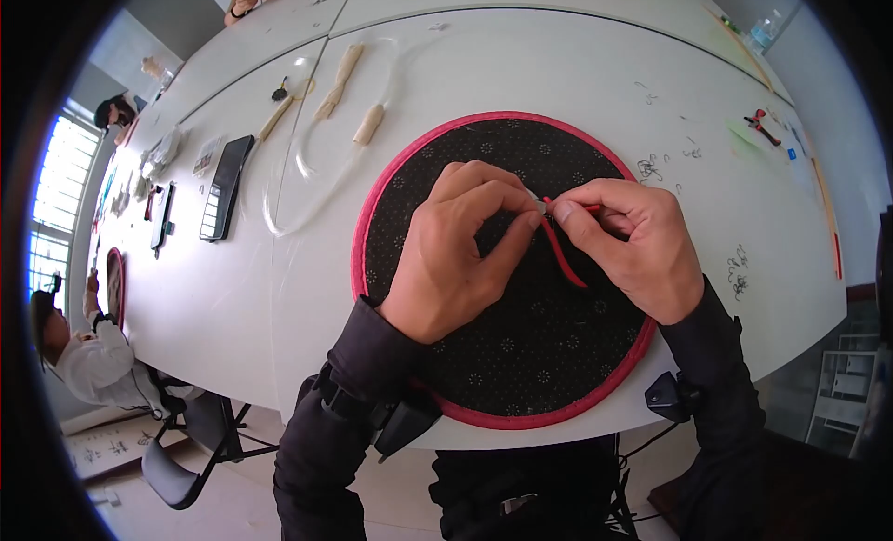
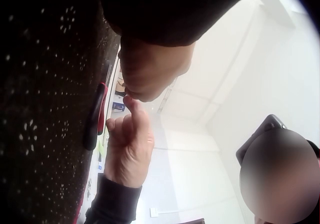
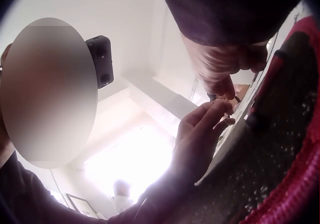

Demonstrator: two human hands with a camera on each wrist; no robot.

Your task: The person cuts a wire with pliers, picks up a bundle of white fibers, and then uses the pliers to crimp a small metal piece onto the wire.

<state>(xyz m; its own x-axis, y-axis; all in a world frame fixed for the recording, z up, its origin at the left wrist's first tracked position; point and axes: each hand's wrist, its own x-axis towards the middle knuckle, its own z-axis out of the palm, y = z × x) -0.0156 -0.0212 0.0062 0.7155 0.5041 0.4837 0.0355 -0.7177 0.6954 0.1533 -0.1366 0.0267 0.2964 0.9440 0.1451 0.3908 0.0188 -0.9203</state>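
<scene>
Over the round dark mat (image 1: 507, 355) with a red rim, my two hands meet fingertip to fingertip. My left hand (image 1: 446, 253) pinches with thumb and forefinger, the rest of its fingers curved. Facing it, my right hand (image 1: 637, 239) has its thumb against the forefinger and its other fingers curled. I cannot tell what tiny thing sits between the fingertips. Beneath the hands lies a pair of red-handled pliers (image 1: 566, 257), its head partly hidden by the fingers. In the left wrist view, the pliers (image 2: 101, 108) rest on the patterned mat, below the hands.
Dark curly scraps (image 1: 648, 171) lie right of the mat, with another red-handled tool (image 1: 763, 127) farther right. To the left are a black phone (image 1: 226, 187), wooden pieces (image 1: 368, 124) and clear tubing (image 1: 307, 229). Another person (image 1: 88, 355) sits at the left.
</scene>
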